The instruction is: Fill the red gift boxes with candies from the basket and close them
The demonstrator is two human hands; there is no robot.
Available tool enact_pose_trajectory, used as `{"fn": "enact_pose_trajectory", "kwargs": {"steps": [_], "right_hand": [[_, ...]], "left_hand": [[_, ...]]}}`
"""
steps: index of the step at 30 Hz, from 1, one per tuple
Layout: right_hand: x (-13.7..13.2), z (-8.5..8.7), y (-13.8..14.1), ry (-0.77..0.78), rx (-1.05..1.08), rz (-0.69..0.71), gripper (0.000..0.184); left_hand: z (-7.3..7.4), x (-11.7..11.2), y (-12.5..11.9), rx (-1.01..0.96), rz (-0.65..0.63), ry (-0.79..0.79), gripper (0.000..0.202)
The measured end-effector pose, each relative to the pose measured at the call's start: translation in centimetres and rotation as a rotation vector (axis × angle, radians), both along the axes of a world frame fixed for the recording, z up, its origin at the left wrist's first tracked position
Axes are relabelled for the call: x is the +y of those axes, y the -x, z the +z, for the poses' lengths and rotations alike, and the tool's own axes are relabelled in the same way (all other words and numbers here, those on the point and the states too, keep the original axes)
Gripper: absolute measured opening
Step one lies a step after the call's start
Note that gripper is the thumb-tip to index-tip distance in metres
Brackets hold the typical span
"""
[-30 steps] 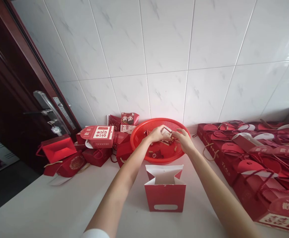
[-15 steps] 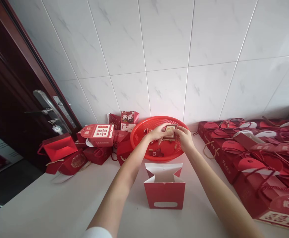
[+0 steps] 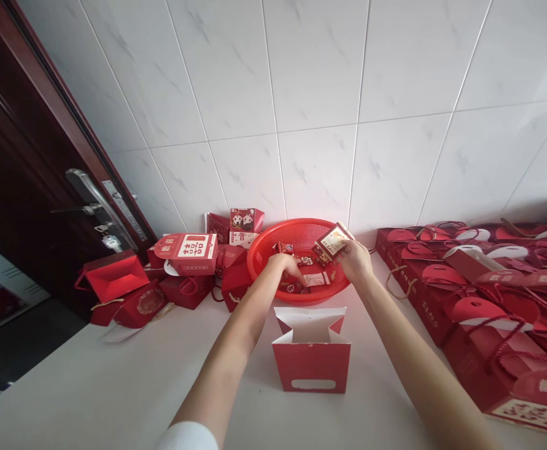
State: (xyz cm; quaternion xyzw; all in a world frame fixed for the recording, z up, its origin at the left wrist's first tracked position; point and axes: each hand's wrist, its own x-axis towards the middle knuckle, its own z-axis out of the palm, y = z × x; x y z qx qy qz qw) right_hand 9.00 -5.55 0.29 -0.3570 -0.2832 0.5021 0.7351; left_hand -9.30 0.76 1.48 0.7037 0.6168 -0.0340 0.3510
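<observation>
A round red plastic basket [image 3: 264, 250] sits against the tiled wall, holding several small red and white packets [image 3: 307, 260]. My left hand [image 3: 288, 267] reaches down into the basket, its fingers curled among the packets. My right hand [image 3: 355, 259] hovers over the basket's right rim, shut on a small flat pack [image 3: 333, 240] with a gold and white face. In front of the basket stands an open red gift box [image 3: 311, 350], its white-lined flaps up and nothing visible inside.
Closed red gift boxes [image 3: 484, 294] with rope handles fill the right side of the white counter [image 3: 104, 387]. More red boxes and folded bags [image 3: 184, 262] pile up at the left, beside a dark wooden door [image 3: 24, 187] with a metal handle.
Both hands held the small pack together over the basket; now my right hand keeps it alone, shifted right, and my left hand has dropped into the basket among the packets.
</observation>
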Motion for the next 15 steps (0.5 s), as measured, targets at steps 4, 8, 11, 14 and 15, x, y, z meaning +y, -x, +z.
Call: {"fn": "enact_pose_trajectory", "kwargs": {"steps": [4, 8, 11, 14, 15], "right_hand": [[-0.2, 0.1, 0.1, 0.055, 0.062, 0.021, 0.02], [-0.8, 0.5, 0.2, 0.052, 0.067, 0.012, 0.023], [-1.3, 0.9, 0.2, 0.043, 0.044, 0.008, 0.022], [-1.7, 1.2, 0.3, 0.039, 0.029, 0.004, 0.018], [-1.8, 1.3, 0.4, 0.041, 0.027, 0.001, 0.017]], "left_hand": [[-0.9, -0.4, -0.5, 0.19, -0.055, 0.174, 0.038], [-1.4, -1.2, -1.6, 0.211, -0.129, 0.166, 0.035], [-1.1, -1.7, -1.7, 0.137, -0.175, 0.088, 0.028], [-0.5, -1.5, -1.2, -0.01, -0.182, -0.033, 0.017], [-0.2, -1.3, -1.1, -0.07, -0.174, -0.078, 0.014]]}}
